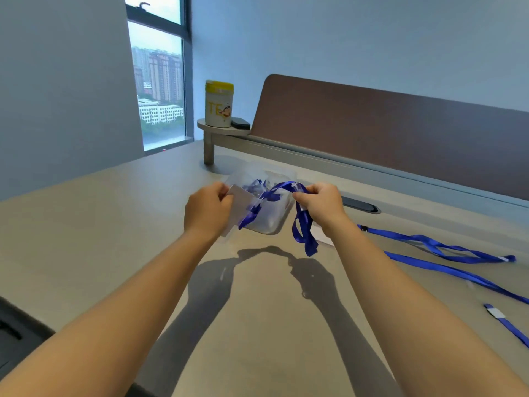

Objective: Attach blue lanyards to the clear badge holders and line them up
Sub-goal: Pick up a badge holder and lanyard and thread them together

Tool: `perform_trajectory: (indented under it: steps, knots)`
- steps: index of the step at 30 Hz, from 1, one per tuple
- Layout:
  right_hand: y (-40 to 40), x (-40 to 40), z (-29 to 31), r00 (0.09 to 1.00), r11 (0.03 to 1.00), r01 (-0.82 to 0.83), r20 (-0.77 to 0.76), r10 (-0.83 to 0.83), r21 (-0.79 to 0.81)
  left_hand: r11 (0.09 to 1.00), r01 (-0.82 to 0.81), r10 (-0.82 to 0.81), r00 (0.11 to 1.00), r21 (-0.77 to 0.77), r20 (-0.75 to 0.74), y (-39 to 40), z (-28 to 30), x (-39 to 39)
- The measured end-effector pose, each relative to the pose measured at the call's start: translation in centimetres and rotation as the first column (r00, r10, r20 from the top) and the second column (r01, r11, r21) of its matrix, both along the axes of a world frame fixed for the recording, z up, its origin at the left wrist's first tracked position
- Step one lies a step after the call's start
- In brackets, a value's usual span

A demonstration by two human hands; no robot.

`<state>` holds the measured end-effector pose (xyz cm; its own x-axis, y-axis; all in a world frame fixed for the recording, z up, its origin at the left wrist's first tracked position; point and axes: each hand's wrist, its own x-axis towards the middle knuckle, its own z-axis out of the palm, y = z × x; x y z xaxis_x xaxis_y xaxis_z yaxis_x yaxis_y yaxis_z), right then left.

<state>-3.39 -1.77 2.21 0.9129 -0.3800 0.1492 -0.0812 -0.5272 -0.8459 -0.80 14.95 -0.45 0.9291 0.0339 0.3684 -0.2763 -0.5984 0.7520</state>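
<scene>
My left hand (207, 209) pinches a clear badge holder (269, 219) with a white card (242, 209) in it, held up above the desk. My right hand (322, 206) grips a blue lanyard (303, 227) near its clip end at the holder's top edge; the strap loops down below my fingers. A clear plastic bag (259, 177) with more blue straps lies just behind the hands. Two more blue lanyards (446, 250) lie flat on the desk at the right, and another strap end (506, 323) lies at the right edge.
The beige desk (114, 224) stretches out in front. A white canister with a yellow lid (219, 104) and a dark small object (240, 123) sit on a raised shelf. A brown divider panel (386, 130) runs along the back. A dark cable slot (362, 206) lies beside my right hand.
</scene>
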Motion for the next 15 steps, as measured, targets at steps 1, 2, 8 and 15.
perform_trajectory:
  steps: [1, 2, 8, 15]
  knots:
    - [0.3, 1.2, 0.3, 1.0, 1.0, 0.007, 0.012, -0.007, 0.007, 1.0, -0.004, 0.004, 1.0, -0.008, 0.005, 0.3, 0.2, 0.7]
    - [0.5, 2.5, 0.6, 1.0, 1.0, 0.013, 0.023, -0.013, 0.015, 1.0, -0.007, 0.007, 1.0, -0.018, 0.008, 0.5, 0.4, 1.4]
    - [1.0, 10.6, 1.0, 0.993, 0.997, 0.072, 0.089, -0.072, 0.001, 0.997, -0.024, 0.025, 1.0, -0.067, 0.006, 1.0, 1.3, 6.3]
    - [1.3, 17.4, -1.0, 0.992, 0.933, 0.106, 0.094, -0.078, -0.343, 0.996, -0.042, 0.046, 0.998, -0.077, 0.046, 1.3, 1.9, 10.2]
